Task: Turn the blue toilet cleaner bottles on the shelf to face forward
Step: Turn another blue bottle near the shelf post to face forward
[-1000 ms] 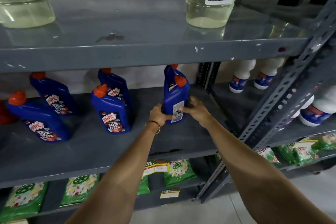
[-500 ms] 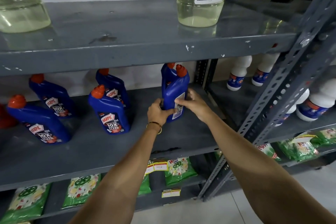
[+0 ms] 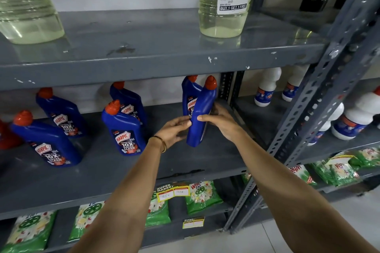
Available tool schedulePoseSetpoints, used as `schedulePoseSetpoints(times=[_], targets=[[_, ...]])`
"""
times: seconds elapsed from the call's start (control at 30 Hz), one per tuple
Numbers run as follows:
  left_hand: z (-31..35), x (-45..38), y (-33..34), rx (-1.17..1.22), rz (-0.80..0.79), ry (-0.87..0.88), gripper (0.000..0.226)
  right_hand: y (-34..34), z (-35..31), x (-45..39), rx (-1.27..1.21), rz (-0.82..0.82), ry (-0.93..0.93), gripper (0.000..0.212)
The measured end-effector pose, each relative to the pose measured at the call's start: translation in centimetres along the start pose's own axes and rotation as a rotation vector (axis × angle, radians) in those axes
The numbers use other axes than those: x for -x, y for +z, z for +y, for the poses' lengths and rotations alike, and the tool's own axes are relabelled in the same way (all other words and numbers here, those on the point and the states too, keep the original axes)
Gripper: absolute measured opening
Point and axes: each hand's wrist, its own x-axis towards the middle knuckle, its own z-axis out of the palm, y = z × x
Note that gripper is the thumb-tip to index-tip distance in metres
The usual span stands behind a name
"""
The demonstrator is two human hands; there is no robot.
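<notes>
Both my hands hold one blue toilet cleaner bottle (image 3: 200, 117) with an orange cap, lifted and tilted above the middle grey shelf (image 3: 123, 170). Its narrow plain side faces me. My left hand (image 3: 174, 129) grips its left edge, my right hand (image 3: 221, 122) wraps its right side. Right behind it stands another blue bottle (image 3: 190, 96) with its label forward. Further left, a front bottle (image 3: 123, 129), a rear bottle (image 3: 131, 100) and two more bottles (image 3: 47, 141) (image 3: 61, 115) show their labels.
The upper shelf carries two clear bleach bottles (image 3: 224, 4) (image 3: 26, 6). White bottles (image 3: 267, 88) stand in the right-hand bay behind a slanted perforated steel post (image 3: 320, 104). Green detergent packs (image 3: 202, 196) lie on the lower shelf. A red item (image 3: 6, 135) sits at the far left.
The bottle in my hands has been lifted and rotated; its white back label was facing me, and now its narrow side does. Both hands rose with it.
</notes>
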Motion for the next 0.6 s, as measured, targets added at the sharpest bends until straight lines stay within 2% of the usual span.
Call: schedulePoseSetpoints(times=[0.13,0.3,0.5,0.6], targets=[[-1.1,0.2,0.2,0.164,-0.1,-0.089,0.034,-0.6,-0.3,0.1,-0.094,-0.166,0.029,0.055],[-1.9,0.0,0.3,0.142,-0.169,-0.131,0.027,-1.5,-0.2,0.5,-0.157,-0.283,0.08,0.046],[-2.6,-0.5,1.3,0.225,-0.058,-0.107,0.03,-2.1,0.0,0.6,-0.301,-0.284,0.081,0.044],[-2.8,-1.0,1.9,0.264,0.02,-0.07,0.021,-2.3,0.0,0.4,-0.317,-0.229,0.066,0.044]])
